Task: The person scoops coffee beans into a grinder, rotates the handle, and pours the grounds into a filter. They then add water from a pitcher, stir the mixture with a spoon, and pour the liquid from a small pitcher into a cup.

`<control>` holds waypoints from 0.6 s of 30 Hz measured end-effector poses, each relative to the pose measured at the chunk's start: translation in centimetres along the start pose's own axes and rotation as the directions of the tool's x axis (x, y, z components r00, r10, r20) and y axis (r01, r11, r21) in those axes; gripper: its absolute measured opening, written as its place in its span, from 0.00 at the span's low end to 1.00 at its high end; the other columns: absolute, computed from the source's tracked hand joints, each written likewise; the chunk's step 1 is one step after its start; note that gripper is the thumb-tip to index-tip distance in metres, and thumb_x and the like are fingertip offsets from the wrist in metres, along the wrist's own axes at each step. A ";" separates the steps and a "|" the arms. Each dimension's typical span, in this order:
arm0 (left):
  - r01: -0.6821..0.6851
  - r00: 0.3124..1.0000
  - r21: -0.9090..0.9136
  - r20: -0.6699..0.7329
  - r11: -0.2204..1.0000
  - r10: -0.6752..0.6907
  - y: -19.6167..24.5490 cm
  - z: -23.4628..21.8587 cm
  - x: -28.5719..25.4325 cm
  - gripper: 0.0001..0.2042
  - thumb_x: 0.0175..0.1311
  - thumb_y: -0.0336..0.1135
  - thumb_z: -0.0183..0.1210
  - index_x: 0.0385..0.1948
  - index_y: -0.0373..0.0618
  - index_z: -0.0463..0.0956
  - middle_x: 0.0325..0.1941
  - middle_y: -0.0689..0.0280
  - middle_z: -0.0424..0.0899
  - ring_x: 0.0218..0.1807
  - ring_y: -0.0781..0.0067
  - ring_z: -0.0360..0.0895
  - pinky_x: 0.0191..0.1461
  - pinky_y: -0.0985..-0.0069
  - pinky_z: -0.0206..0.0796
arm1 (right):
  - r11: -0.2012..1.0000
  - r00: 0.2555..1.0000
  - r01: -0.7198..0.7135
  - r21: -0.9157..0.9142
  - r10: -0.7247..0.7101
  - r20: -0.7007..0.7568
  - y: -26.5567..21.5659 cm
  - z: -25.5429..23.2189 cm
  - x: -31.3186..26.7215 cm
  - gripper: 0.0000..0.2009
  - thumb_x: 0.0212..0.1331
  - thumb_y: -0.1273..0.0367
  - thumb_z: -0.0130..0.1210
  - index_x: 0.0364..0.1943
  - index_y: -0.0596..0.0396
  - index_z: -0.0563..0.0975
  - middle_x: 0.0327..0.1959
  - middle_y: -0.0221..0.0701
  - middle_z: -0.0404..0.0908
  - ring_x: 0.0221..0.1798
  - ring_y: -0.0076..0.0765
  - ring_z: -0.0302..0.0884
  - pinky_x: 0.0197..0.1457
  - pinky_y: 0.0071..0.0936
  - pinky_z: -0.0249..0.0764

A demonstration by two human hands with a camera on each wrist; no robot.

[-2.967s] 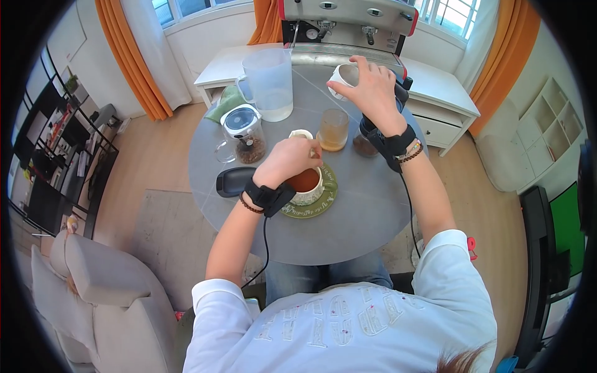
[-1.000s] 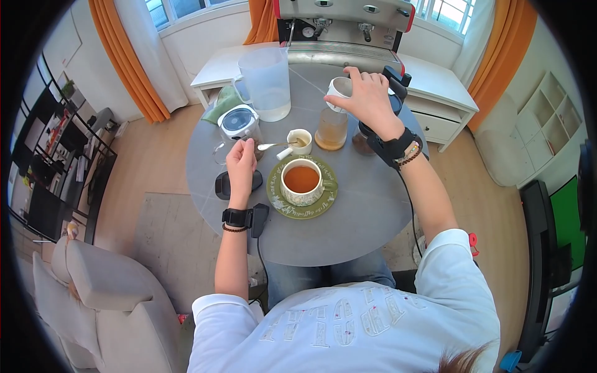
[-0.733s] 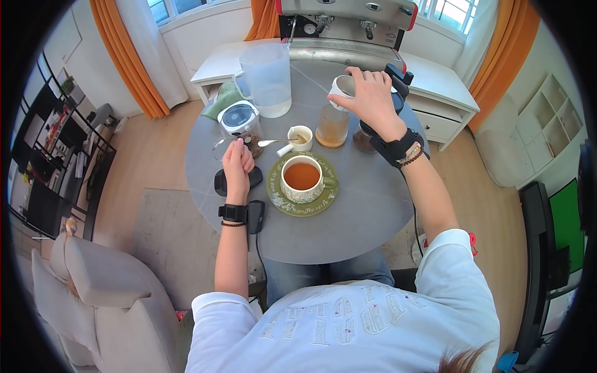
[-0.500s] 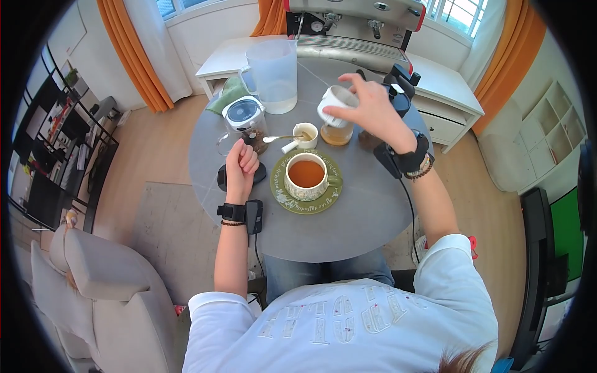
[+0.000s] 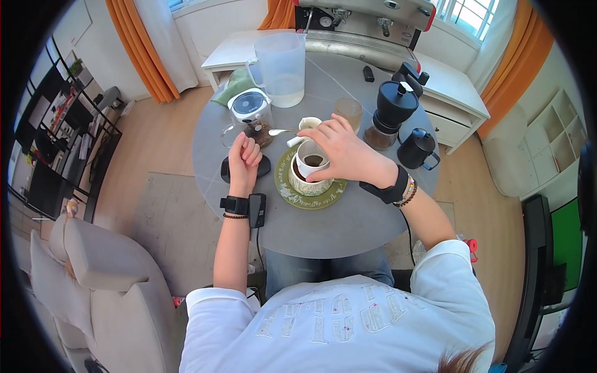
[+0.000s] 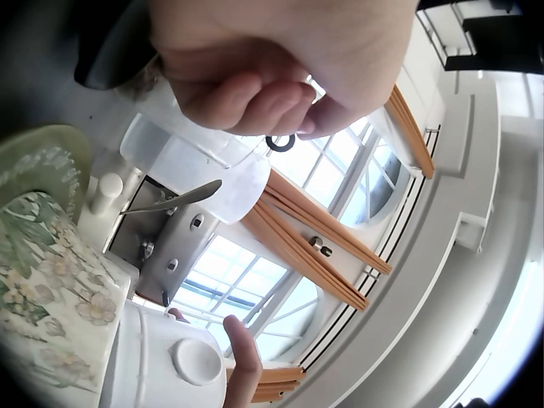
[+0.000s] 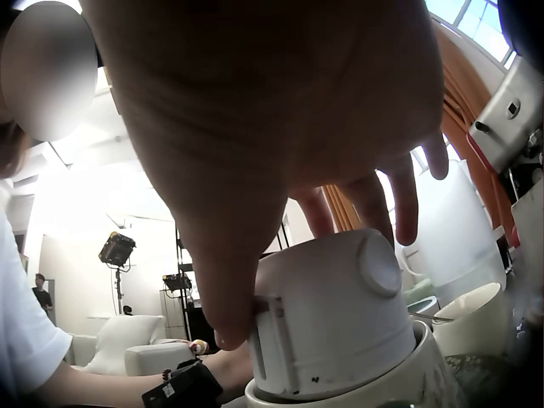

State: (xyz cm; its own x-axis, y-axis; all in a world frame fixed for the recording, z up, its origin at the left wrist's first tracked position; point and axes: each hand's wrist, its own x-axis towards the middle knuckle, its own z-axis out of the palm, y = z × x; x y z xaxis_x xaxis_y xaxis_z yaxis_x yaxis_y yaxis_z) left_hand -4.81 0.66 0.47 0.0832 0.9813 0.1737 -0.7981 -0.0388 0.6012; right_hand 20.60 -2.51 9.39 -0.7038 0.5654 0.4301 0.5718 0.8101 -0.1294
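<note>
My right hand holds a white cup-shaped piece with a round knob on its side, thumb on one side and fingers behind. Its lower end sits in the mouth of a floral teacup, largely covering the brown liquid there; inside the piece is a dark patch. Beneath the teacup lies a green saucer with white lettering. Off to the left, my left hand is raised with loosely curled fingers and holds nothing. Behind the teacup, a spoon rests in a small cream jug.
A glass stands behind my right hand. Right of it are a coffee grinder and a black kettle. A lidded jar with beans, a large pitcher and a flat black object stand left.
My left hand has moved from above the teacup to the left, uncovering the spoon in the jug. My right hand has brought the white piece from over the glass down to the teacup.
</note>
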 end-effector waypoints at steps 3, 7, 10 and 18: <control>0.011 1.000 -0.013 -0.005 1.000 -0.011 -0.1 -0.1 0.1 0.15 0.73 0.37 0.49 0.22 0.50 0.59 0.16 0.77 0.53 0.16 0.86 0.49 0.20 0.84 0.45 | 0.999 0.998 0.011 -0.038 -0.008 0.069 0.0 0.6 -0.2 0.41 0.42 0.50 0.70 0.61 0.49 0.67 0.53 0.44 0.74 0.62 0.52 0.66 0.74 0.54 0.49; 0.022 1.000 -0.010 -0.014 1.000 -0.022 -0.1 -0.2 0.1 0.15 0.73 0.37 0.49 0.22 0.50 0.60 0.15 0.77 0.53 0.16 0.86 0.49 0.20 0.84 0.45 | 1.000 0.999 -0.012 -0.005 0.012 0.040 0.2 1.0 -0.3 0.42 0.41 0.49 0.70 0.62 0.49 0.66 0.53 0.44 0.74 0.63 0.52 0.66 0.74 0.54 0.49; 0.025 1.000 0.001 -0.015 1.000 -0.025 -0.2 -0.1 0.1 0.15 0.73 0.38 0.48 0.21 0.50 0.60 0.15 0.77 0.53 0.17 0.86 0.49 0.20 0.84 0.44 | 1.000 1.000 -0.020 -0.007 0.020 0.020 0.1 0.6 -0.4 0.41 0.42 0.49 0.70 0.62 0.50 0.66 0.52 0.44 0.75 0.63 0.51 0.66 0.74 0.53 0.50; 0.021 1.000 -0.011 -0.012 1.000 -0.021 -0.2 -0.3 0.2 0.15 0.73 0.38 0.48 0.22 0.50 0.61 0.15 0.77 0.53 0.16 0.87 0.48 0.19 0.84 0.43 | 0.999 0.998 -0.030 0.032 0.032 -0.054 0.9 -0.2 0.4 0.38 0.46 0.47 0.67 0.59 0.51 0.68 0.49 0.44 0.76 0.59 0.50 0.69 0.73 0.51 0.51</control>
State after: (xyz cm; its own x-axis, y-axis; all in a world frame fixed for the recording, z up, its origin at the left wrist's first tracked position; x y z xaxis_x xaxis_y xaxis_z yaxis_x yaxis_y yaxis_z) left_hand -4.79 0.95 0.10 0.0930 0.9840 0.1517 -0.8029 -0.0160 0.5959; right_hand 20.91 -1.58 9.67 -0.6616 0.5815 0.4736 0.5789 0.7974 -0.1704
